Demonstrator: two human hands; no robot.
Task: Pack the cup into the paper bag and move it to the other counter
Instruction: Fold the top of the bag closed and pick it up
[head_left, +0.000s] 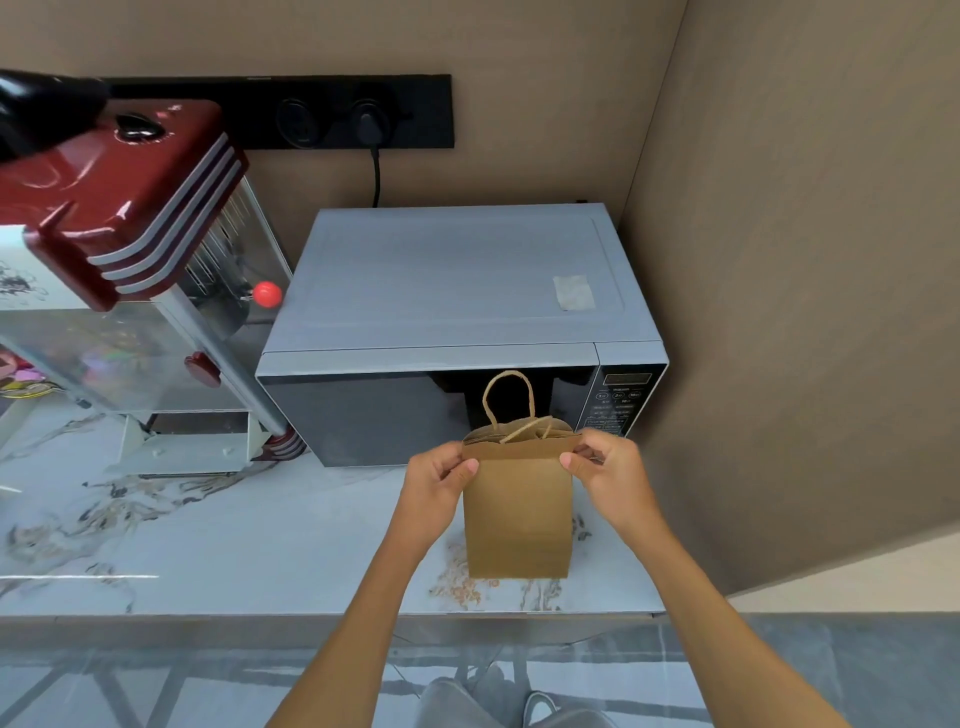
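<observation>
A brown paper bag (518, 514) with twisted paper handles stands upright on the marble counter (234, 540), in front of the microwave. My left hand (439, 480) pinches the bag's top left edge. My right hand (605, 467) pinches its top right edge. One handle stands up; the other lies folded over the mouth. The bag's mouth is nearly flat, and its inside is hidden. No cup is visible anywhere.
A grey microwave (457, 291) sits at the back right of the counter, against a brown wall (805, 312). A red popcorn machine (124, 249) stands to the left. The counter's front edge (311, 616) runs below the bag, with tiled floor beneath.
</observation>
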